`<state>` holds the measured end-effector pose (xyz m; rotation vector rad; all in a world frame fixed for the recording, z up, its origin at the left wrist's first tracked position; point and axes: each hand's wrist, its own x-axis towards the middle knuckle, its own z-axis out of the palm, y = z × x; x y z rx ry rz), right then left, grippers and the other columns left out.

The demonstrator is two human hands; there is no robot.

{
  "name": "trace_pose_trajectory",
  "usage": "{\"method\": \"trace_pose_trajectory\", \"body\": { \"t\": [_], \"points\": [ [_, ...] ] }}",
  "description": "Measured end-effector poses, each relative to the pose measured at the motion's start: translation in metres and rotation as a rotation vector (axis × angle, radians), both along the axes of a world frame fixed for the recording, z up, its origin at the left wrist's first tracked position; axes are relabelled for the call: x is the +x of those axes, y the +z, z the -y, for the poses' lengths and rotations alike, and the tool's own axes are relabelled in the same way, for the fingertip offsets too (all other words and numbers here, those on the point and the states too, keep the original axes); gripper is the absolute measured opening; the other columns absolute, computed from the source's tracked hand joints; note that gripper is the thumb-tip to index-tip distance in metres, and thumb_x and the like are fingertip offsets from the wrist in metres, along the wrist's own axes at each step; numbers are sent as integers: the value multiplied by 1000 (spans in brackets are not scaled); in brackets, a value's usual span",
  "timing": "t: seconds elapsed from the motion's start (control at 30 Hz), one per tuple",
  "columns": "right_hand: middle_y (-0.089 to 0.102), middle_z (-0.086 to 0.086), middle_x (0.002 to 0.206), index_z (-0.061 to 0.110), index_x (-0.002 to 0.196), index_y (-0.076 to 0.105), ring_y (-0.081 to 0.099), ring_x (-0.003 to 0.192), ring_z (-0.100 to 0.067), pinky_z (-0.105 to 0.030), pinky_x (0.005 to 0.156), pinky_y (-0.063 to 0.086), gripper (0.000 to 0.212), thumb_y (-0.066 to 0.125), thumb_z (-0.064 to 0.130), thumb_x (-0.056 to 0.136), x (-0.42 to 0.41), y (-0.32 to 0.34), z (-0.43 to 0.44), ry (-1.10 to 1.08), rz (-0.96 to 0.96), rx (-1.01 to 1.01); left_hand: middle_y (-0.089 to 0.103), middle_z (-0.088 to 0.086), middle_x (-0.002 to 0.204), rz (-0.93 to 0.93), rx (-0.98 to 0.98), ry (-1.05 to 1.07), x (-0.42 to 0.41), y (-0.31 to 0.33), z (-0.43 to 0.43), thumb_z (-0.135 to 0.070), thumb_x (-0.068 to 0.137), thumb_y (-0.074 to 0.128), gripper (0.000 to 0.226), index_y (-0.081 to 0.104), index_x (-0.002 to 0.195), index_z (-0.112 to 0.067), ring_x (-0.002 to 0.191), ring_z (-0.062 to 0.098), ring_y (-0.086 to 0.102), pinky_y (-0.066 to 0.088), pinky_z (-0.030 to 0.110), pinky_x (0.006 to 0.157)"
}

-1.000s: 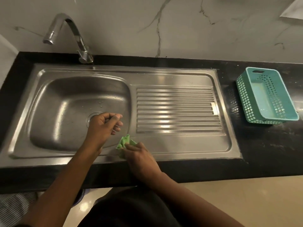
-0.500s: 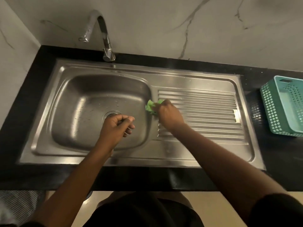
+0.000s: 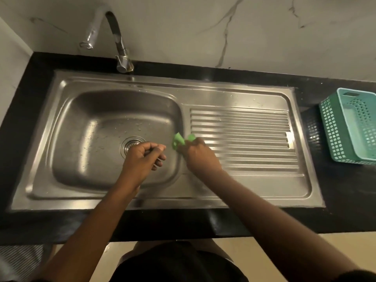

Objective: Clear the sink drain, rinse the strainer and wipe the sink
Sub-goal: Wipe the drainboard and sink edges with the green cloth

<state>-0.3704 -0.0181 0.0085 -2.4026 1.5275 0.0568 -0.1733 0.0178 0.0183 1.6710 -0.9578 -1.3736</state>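
1. Against the frame half a second back: the right hand (image 3: 200, 154) with the green cloth (image 3: 179, 141) sits at nearly the same spot, on the ridge between basin and ribbed drainboard (image 3: 244, 137). One second back it was lower, on the front rim of the sink.
2. The cloth now shows as two small green flaps past the fingers, at frame centre; before, it was one bunched tuft.
3. The left hand (image 3: 142, 157) has barely shifted. It hovers over the basin just right of the drain, as in both earlier frames.
4. Right grip: fingers pressed together on the cloth, pinning it to the steel.
5. Left grip: fingers curled loosely inward, thumb against the forefinger. Whether anything small is pinched there I cannot tell.
6. Sink (image 3: 61, 180): steel basin in the left half of the frame, set into the black desk (image 3: 345, 190). Scattered water drops lie on its floor. No loose items are visible in it.
7. Strainer (image 3: 130, 144): seated in the drain hole at basin centre, partly hidden by the left hand's knuckles. Whether it holds debris I cannot tell.
8. Basket (image 3: 333, 135): teal plastic, perforated walls, on the desk at the right edge of the frame, apart from the sink; what shows of its inside holds nothing.
9. Tap (image 3: 120, 43): upper left, spout curved toward the left; no water stream visible.
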Motion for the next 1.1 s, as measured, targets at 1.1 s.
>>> {"method": "trace_pose_trajectory", "body": {
  "t": [1.1],
  "points": [
    [60,-2,146,22,144,60,50,123,-32,-42,94,53,52,65,11,94,-25,-13,4,-94,173,-14,77,14,88,46,22,-61,-51,23,32,-16,103,65,20,77,109,-2,73,21,66,54,29,67]
  ]
}}
